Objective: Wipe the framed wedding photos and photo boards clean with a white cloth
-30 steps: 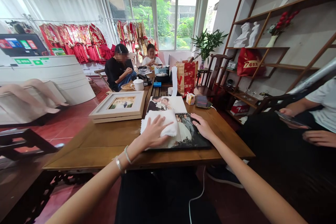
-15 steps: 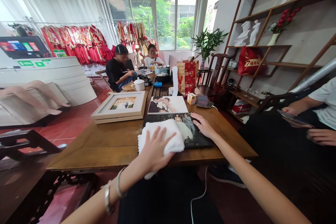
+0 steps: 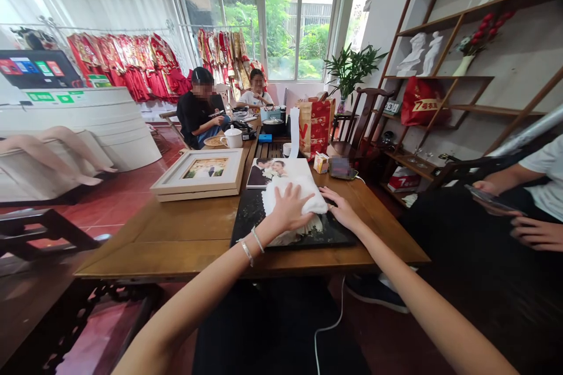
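Observation:
My left hand (image 3: 291,208) lies with fingers spread on a folded white towel (image 3: 315,204), pressing it flat against a dark wedding photo panel (image 3: 251,224). The towel covers the couple in the picture and overlaps the lower part of a lighter wedding photo (image 3: 260,179) behind it. At the panel's right edge rests my right hand (image 3: 342,210), fingers stretched out and touching the panel. Its fingertips are close to the towel's right side. Neither hand is closed around anything.
A white-framed photo (image 3: 165,187) lies left on the wooden table (image 3: 176,252). Behind stand a lidded white cup (image 3: 233,138), a red paper bag (image 3: 317,129), a small box (image 3: 321,163) and a phone (image 3: 343,169). Two people sit beyond; another person's hands (image 3: 534,228) hold a phone at right.
My left hand has slid the towel right and away from me across the dark panel, uncovering its left part and hiding the couple. My right hand has stayed at the panel's right edge.

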